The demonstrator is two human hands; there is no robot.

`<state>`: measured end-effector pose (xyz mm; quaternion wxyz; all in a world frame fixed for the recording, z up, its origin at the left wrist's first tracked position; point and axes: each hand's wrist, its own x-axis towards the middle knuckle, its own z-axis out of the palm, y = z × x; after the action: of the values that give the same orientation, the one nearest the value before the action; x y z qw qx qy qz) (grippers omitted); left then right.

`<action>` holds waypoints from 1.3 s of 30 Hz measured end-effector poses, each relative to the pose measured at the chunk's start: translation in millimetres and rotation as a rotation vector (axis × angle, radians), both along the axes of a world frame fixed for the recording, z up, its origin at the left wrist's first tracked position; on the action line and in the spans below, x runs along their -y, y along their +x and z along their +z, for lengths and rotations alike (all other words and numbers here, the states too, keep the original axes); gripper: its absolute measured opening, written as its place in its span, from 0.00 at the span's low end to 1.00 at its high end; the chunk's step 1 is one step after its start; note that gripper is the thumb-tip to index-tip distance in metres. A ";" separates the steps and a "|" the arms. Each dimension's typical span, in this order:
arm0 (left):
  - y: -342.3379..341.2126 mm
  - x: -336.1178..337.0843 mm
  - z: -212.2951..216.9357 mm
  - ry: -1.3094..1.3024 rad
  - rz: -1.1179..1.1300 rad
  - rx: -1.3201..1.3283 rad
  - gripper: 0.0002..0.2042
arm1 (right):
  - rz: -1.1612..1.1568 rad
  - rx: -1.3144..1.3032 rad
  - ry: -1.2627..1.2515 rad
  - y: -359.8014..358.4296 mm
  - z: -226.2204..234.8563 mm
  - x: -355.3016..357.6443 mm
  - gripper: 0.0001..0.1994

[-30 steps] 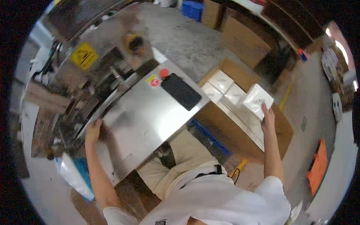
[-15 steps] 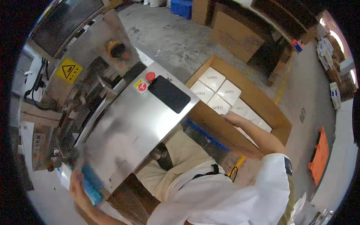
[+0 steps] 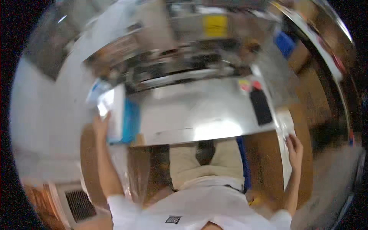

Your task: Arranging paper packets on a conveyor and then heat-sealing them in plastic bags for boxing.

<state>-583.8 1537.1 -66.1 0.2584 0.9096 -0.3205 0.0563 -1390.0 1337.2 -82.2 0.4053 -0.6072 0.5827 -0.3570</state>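
Note:
The picture is smeared by motion. My left hand [image 3: 101, 125] grips a flat white and blue box [image 3: 119, 115] at the left end of a shiny steel table [image 3: 199, 111]. My right hand [image 3: 295, 147] is raised at the table's right end, beside a pale white strip [image 3: 284, 126] that may be a box edge. Blur hides whether its fingers hold anything. My lap in beige trousers [image 3: 191, 161] sits under the table's front edge.
A black pad [image 3: 260, 107] and a red button [image 3: 256, 85] lie on the table's right part. Behind the table is a machine with a yellow warning label [image 3: 214, 26]. A brown carton [image 3: 310, 99] and a blue crate [image 3: 285, 42] are at the right.
The view has swung sharply, so the table now lies level across the picture. My left hand has brought the white and blue box up to the table's left end. My right hand has left the carton.

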 end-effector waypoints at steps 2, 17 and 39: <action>-1.5 23.0 -24.4 -0.259 -0.015 0.068 0.23 | 0.037 -0.108 -0.146 -18.2 -9.6 -4.3 0.16; -204.1 29.4 106.3 -0.415 -0.513 0.041 0.08 | 0.385 0.056 -0.416 198.4 99.3 -17.9 0.35; -341.6 27.8 35.7 -0.327 -0.713 -0.138 0.19 | 0.866 -0.215 -0.864 284.7 50.0 -47.2 0.07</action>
<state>-925.4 1509.3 -30.5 0.4242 0.6896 -0.5849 -0.0480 -1105.3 1384.4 -32.2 0.1699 -0.9304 0.1239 -0.3003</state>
